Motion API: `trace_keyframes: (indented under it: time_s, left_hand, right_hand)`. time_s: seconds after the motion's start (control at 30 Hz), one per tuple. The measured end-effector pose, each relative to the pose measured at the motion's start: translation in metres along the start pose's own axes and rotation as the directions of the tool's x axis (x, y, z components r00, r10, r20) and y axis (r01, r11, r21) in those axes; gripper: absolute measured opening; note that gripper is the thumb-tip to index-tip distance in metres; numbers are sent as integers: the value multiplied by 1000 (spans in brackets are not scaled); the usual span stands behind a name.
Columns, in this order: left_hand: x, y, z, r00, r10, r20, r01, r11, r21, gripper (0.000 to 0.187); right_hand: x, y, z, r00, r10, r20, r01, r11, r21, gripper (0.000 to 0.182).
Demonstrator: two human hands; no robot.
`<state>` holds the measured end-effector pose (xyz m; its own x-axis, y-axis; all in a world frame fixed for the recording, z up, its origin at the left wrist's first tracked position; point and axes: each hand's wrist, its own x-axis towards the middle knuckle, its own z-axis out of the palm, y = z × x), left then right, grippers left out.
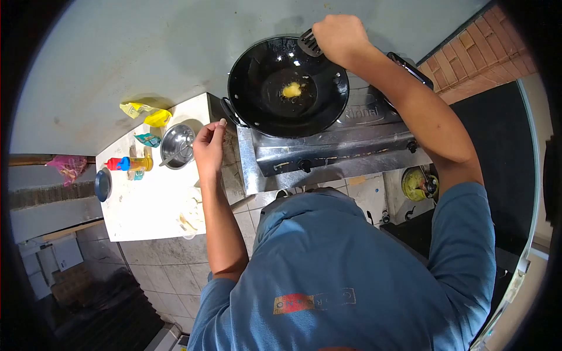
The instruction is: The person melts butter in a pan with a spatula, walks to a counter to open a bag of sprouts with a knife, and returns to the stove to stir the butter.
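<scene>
Both hands busy: my right hand (338,36) grips black slotted spatula (309,42) over round black wok (287,85) w/ yellow egg bit (291,90); left hand (209,146) pinches sth small, near steel bowl (177,145).

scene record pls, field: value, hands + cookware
left hand: raised beside the wok's near handle, fingertips pinched; what it pinches is too small to tell
right hand: shut on spatula at the wok's far rim
wok: black, on the gas stove, small yellow food piece at its middle
steel bowl: on the white counter, left of the left hand
</scene>
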<state>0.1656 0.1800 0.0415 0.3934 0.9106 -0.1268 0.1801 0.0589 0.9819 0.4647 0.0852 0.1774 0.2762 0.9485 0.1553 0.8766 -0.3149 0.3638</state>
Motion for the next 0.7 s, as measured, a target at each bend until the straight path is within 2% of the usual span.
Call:
trace_keyframes:
  time_s: [0.27, 0.37, 0.43, 0.53, 0.67, 0.7]
  left_hand:
    - [0, 0, 0, 1000, -10, 7, 10, 1000, 5, 23]
    - [2, -3, 0, 1000, 11, -7, -11, 1000, 8, 23]
    - [2, -3, -2, 1000, 10, 3, -10, 1000, 15, 24]
    - [0, 0, -2, 1000, -5, 1, 5, 1000, 0, 24]
    - [1, -1, -6, 1000, 16, 4, -16, 999, 35, 24]
    - [2, -1, -6, 1000, 16, 4, -16, 999, 33, 24]
  right_hand:
    - [-2, 4, -13, 999, 42, 21, -43, 999, 33, 11]
    - [1, 5, -12, 999, 27, -20, -27, 1000, 9, 11]
    - [7, 3, -11, 989, 125, 75, -125, 992, 5, 14]
    - [4, 3, -21, 992, 84, 90, -87, 996, 34, 15]
    - [4, -7, -23, 986, 107, 129, -115, 992, 50, 13]
    - [4, -10, -25, 978, 102, 183, -110, 993, 34, 14]
